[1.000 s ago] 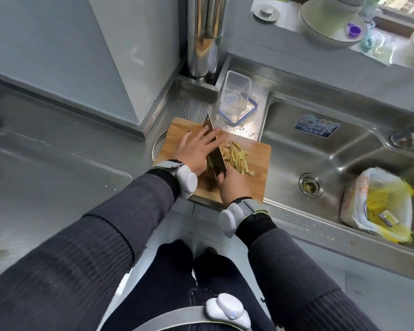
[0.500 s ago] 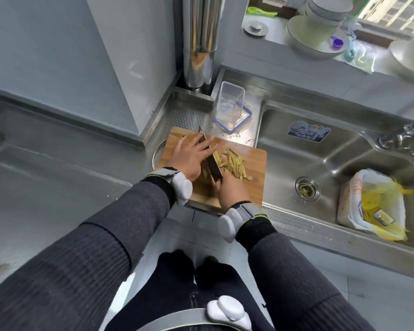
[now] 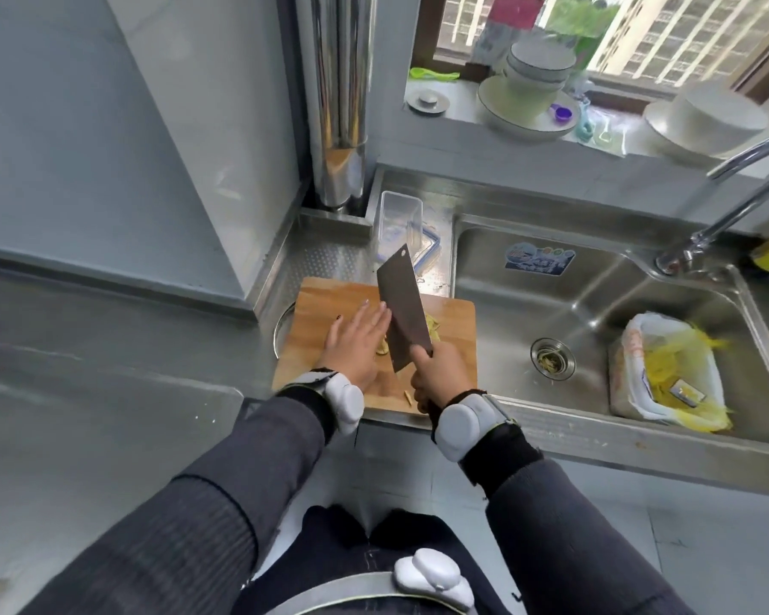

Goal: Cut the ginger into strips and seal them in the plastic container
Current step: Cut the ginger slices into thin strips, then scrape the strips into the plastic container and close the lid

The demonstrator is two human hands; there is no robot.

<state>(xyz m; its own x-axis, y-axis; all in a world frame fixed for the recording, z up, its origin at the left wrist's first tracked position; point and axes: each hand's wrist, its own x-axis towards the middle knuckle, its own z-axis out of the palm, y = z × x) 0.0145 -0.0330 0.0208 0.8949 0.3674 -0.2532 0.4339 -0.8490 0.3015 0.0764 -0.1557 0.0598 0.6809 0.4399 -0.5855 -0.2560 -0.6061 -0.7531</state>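
A wooden cutting board (image 3: 318,312) lies on the steel counter left of the sink. My right hand (image 3: 440,377) grips the handle of a cleaver (image 3: 402,310), whose broad blade is lifted and turned flat toward the camera, hiding most of the yellow ginger strips (image 3: 431,327). My left hand (image 3: 356,339) rests flat on the board with fingers spread, touching the blade's left side; a bit of ginger (image 3: 382,347) shows under it. A clear plastic container (image 3: 398,215) stands on its blue-rimmed lid (image 3: 431,246) behind the board.
The sink (image 3: 596,304) on the right holds a drain strainer (image 3: 552,356) and a white bag of yellow scraps (image 3: 671,375). A faucet (image 3: 738,206) arches over it. A steel pipe (image 3: 338,99) rises behind the container. Bowls and plates (image 3: 529,95) sit on the windowsill.
The cleaver came up from its cutting position and turned flat side up. My left hand flattened against it. The camera tilted upward, showing more of the windowsill.
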